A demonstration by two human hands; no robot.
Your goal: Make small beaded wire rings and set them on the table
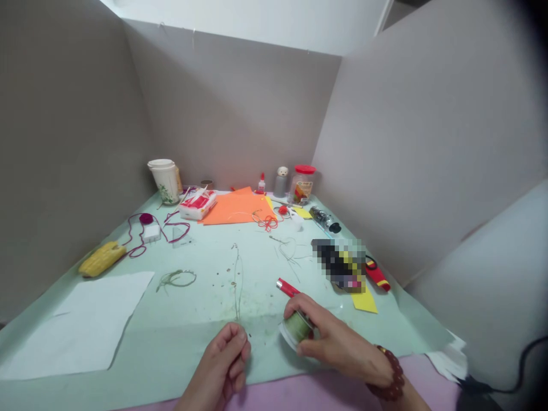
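Observation:
My left hand [225, 362] is closed near the front edge, thumb against the fingers. A thin greenish cord [241, 285] runs from its fingertips away across the mat, making a long narrow loop. In my right hand [327, 337] is a spool of green thread [298, 326], tilted, with fingers around its rims. Just beyond that hand lies a red lighter [286, 287] with a metal end. Small dark bits are scattered around the cord. A coil of green cord [177, 278] rests to the left, and loose thin strands [291, 251] lie farther back.
On the left are white paper [77, 325], a yellow corn-shaped object [103, 258] and purple yarn [146, 218]. Orange sheets [240, 206], a tissue pack [198, 204], a cup [165, 181] and a red-lidded jar [302, 185] stand behind. Right, red-handled scissors [377, 275] lie near a blurred patch. Walls enclose three sides.

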